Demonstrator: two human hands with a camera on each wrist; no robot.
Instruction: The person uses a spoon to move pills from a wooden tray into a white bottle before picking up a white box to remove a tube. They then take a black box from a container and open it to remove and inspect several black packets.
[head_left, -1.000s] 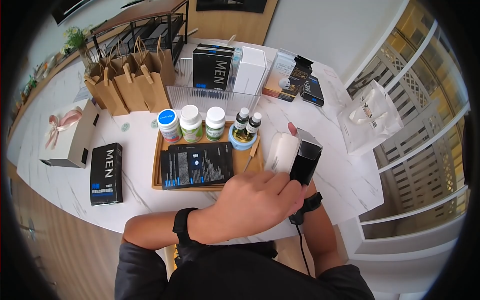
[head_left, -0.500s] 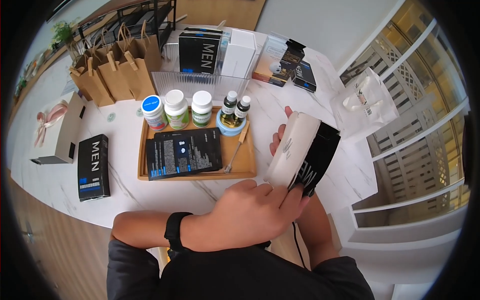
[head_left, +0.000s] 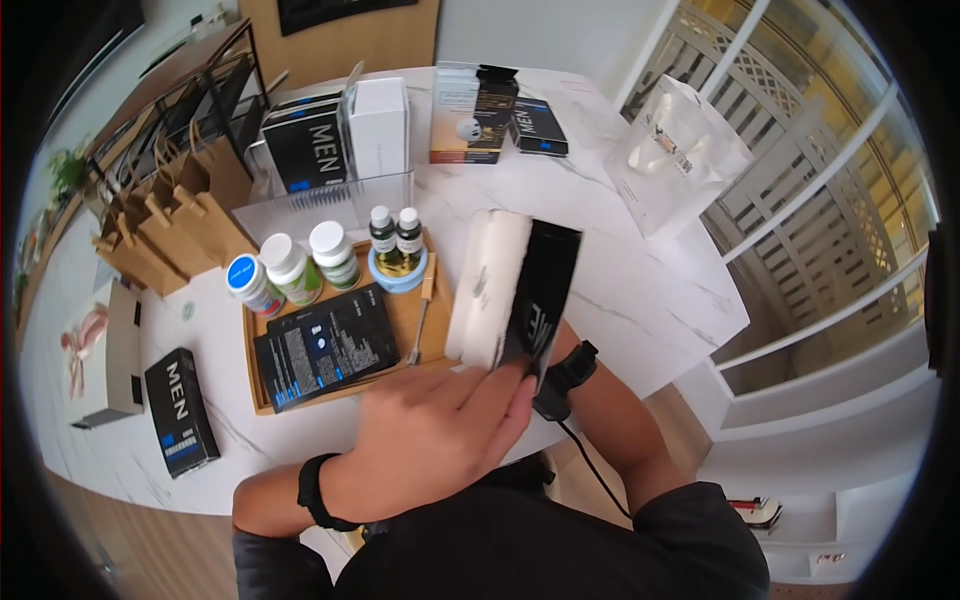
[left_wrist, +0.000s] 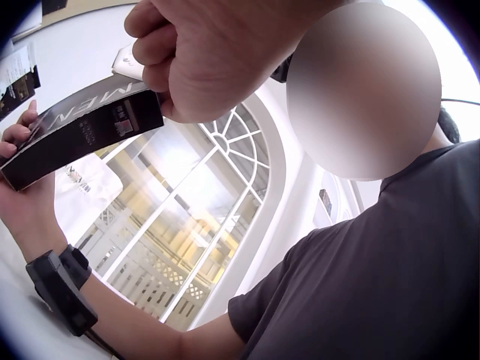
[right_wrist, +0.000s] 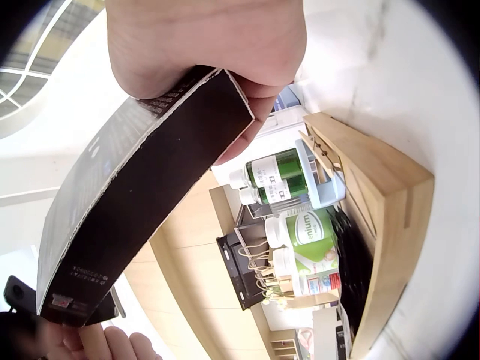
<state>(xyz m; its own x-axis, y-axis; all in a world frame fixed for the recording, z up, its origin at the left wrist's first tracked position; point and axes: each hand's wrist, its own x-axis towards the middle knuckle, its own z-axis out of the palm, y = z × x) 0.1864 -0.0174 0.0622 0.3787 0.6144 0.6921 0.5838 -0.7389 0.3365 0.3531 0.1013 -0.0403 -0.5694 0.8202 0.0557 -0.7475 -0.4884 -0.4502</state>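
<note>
In the head view, my left hand (head_left: pixel 440 425) holds the near end of a black MEN box (head_left: pixel 550 285). A white, round-edged object (head_left: pixel 490 290) with grey lettering lies along the box's left side. My right hand (right_wrist: pixel 210 45) grips the other end, its fingers curled round the box edge in the right wrist view; the box hides it in the head view. Both hands keep the box raised over the table, just right of a wooden tray (head_left: pixel 262 385). Black sachets (head_left: pixel 330 345), three white-capped jars (head_left: pixel 288 270) and a metal tool with a wooden handle (head_left: pixel 427 285) lie there.
Two small green bottles (head_left: pixel 396 238) stand in a blue dish on the tray. Another MEN box (head_left: pixel 182 412) and a ribboned gift box (head_left: pixel 105 350) are at left. Behind stand paper bags (head_left: pixel 175 225) and a clear bin (head_left: pixel 325 205). A white bag (head_left: pixel 675 160) stands at right.
The head view has swung right, so the table's things sit further left. The box and white object have turned more upright, and my right fingers, seen beyond them before, are hidden now.
</note>
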